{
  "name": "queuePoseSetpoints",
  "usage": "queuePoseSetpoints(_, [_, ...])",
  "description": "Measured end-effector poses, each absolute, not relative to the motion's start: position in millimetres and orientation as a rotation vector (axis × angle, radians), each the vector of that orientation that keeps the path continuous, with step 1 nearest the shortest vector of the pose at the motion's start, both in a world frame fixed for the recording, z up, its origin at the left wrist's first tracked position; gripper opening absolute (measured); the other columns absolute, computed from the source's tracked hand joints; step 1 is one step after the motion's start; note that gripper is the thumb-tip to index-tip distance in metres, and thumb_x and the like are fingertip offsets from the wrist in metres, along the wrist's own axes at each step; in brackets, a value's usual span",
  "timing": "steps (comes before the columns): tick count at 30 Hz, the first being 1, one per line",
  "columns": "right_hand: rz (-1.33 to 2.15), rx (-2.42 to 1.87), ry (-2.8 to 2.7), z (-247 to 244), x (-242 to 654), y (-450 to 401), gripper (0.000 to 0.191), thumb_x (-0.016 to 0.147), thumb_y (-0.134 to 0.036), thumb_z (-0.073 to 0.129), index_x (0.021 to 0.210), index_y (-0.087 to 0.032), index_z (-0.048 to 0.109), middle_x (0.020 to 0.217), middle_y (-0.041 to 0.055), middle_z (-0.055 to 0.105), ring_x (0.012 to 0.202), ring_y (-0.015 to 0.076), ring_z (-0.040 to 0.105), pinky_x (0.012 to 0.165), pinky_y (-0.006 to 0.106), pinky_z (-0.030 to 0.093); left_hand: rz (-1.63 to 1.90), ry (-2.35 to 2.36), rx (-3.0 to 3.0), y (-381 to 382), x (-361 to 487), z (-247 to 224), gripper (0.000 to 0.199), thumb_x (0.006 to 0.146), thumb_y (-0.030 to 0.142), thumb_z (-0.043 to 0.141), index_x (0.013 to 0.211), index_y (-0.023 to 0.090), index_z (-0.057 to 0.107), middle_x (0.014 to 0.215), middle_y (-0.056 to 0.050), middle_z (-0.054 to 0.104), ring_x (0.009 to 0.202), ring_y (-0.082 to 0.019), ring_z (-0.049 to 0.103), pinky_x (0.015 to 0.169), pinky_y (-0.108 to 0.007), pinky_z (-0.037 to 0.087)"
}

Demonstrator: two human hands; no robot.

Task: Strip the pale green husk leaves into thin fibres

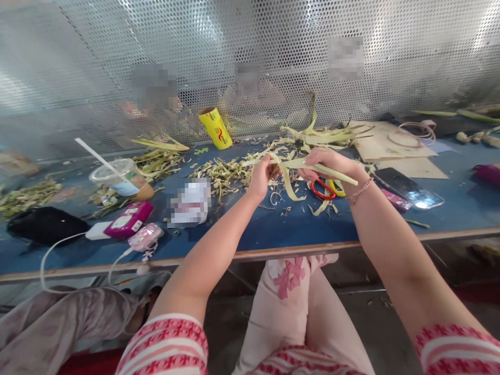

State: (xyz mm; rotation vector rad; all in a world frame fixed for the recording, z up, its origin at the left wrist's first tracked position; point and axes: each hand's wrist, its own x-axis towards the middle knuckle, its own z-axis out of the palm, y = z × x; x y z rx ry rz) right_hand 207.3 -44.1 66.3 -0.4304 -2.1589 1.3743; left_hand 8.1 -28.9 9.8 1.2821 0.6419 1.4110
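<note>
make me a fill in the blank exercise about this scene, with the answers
The straw in the plastic cup is ____. In the picture, the black pouch lies to the ____ of the cup. The open-ended tube by the metal wall is mostly ____. Near the right hand, a yellow handle lies beside a ____ one.

white; left; yellow; red

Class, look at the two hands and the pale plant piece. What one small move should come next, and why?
Probably the left hand should draw the loose strip gently aside while the right hand steadies the long pale piece: the strip dangles between the hands, and similar shreds litter the blue table.
</note>
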Motion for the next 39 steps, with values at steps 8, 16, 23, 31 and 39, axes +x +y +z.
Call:
queuePoseSetpoints(8, [1.53, -0.359, -2.012, 60.5, 209.0, -41.4, 0.046, 0.09, -0.04, 0.044, 0.048, -0.023, 0.036, 0.049, 0.0009, 0.038, 0.052, 0.0132, 0.038, 0.059, 0.032, 0.039, 1.488, 0.785, 1.333, -27.0, 11.1, 6.1, 0.034, 0.093, 0.048, 0.056, 0.074, 0.022, 0.048, 0.061, 0.005, 0.054, 0.051, -0.007, 0.053, 0.057, -0.023, 0.045])
queuePoseSetpoints(16, [1.281, -0.708, -1.907, 59.0, 210.3, -41.6, 0.049, 0.083, -0.052, 0.046, 0.045, -0.025, 0.031, 0.05, 0.0022, 0.031, 0.063, 0.0189, 0.044, 0.076, 0.042, 0.046, 1.559, 0.817, 1.32, -26.3, 10.9, 13.4, 0.035, 0.096, 0.045, 0.053, 0.07, 0.022, 0.047, 0.06, 0.004, 0.05, 0.053, -0.008, 0.047, 0.055, -0.025, 0.039])
queuePoseSetpoints(23, [1.169, -0.724, -2.015, 57.0, 197.8, -39.3, 0.039, 0.074, -0.049, 0.072, 0.055, -0.019, 0.055, 0.077, 0.0043, 0.055, 0.076, 0.0167, 0.052, 0.077, 0.034, 0.047, 1.517, 0.82, 1.292, -31.0, 9.2, 18.8, 0.034, 0.097, 0.045, 0.05, 0.073, 0.022, 0.05, 0.063, 0.002, 0.053, 0.053, -0.009, 0.048, 0.054, -0.026, 0.04])
queuePoseSetpoints(31, [1.092, -0.637, -1.776, 50.4, 187.0, -36.0, 0.045, 0.066, -0.048, 0.081, 0.079, -0.022, 0.046, 0.089, 0.0009, 0.053, 0.091, 0.016, 0.056, 0.083, 0.032, 0.05, 1.537, 0.804, 1.253, -21.7, 13.2, 11.6, 0.037, 0.095, 0.047, 0.055, 0.071, 0.02, 0.05, 0.067, 0.001, 0.053, 0.064, -0.011, 0.056, 0.069, -0.029, 0.049])
queuePoseSetpoints(39, [0.93, -1.178, -1.957, 49.5, 170.9, -46.1, 0.05, 0.069, -0.058, 0.076, 0.087, -0.021, 0.048, 0.094, 0.0048, 0.058, 0.078, 0.0175, 0.057, 0.065, 0.032, 0.051, 1.542, 1.108, 1.631, -36.6, 4.3, 15.1, 0.033, 0.095, 0.036, 0.052, 0.068, 0.019, 0.059, 0.069, -0.002, 0.06, 0.07, -0.015, 0.058, 0.073, -0.029, 0.044])
